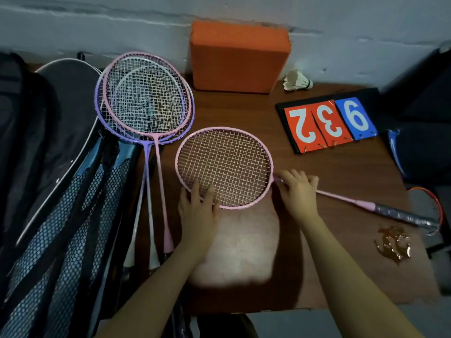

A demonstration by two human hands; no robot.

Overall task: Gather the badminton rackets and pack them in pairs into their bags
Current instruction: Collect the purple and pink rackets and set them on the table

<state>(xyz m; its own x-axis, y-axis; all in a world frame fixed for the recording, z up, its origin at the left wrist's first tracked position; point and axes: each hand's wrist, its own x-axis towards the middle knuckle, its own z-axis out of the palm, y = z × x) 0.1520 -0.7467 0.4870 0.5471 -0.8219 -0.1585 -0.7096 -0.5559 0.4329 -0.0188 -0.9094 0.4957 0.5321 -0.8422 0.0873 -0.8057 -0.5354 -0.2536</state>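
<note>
Left hand [198,208] flat, fingers spread on near rim and strings of pink racket [224,167]. Right hand [298,191] curled over its throat, seemingly pinching the shaft. Step looks like gathering: the racket lies between the hands on the table [244,113], long axis left-right, head left, handle off right past the right hand. Next probably swing it onto the stacked rackets [146,98], beyond-left of the left hand, bags [61,191] further left.

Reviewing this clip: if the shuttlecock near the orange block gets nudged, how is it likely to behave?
The shuttlecock lies on its side on the table, so a nudge would probably roll it in a curve around its dark cork end. Its white feather skirt looks frayed, so it is likely very light and easily crushed.
</note>
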